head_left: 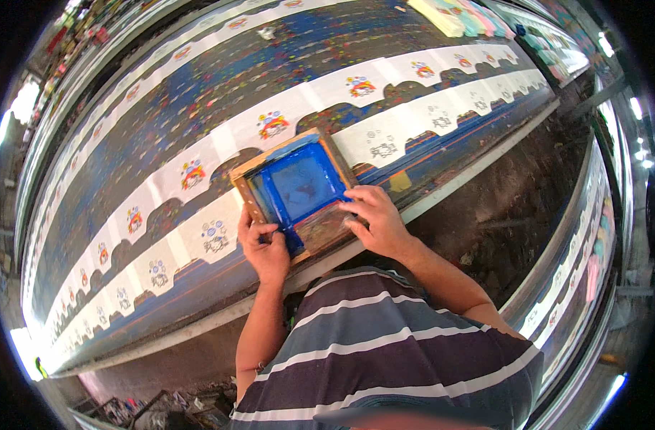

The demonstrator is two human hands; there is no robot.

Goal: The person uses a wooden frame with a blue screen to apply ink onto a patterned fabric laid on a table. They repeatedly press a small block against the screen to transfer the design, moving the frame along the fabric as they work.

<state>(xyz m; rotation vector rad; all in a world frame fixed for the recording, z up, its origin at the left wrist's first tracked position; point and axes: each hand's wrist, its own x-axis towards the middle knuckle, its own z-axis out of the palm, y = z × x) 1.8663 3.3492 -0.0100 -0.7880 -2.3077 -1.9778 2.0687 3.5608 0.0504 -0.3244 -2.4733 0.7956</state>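
A wooden screen printing frame (330, 152) with blue-stained mesh lies tilted over the near row of white cloth pieces on the long table. Wrapped round its left side near the lower corner are the fingers of my left hand (265, 249). My right hand (376, 221) grips the opposite side at the lower right corner, fingers bent against the wood. Left of the frame, a cloth piece (223, 258) carries a figure in dark outline with blue. On the right, a cloth piece (356, 143) bears a dark outline without blue. The frame hides the cloth beneath it.
Farther back runs a row of white cloth with multicoloured prints (272, 125). Folded pastel cloths (460, 18) lie at the table's far end. The table's pale front edge (478, 168) passes close to me. Another printing table (567, 265) stands at the right.
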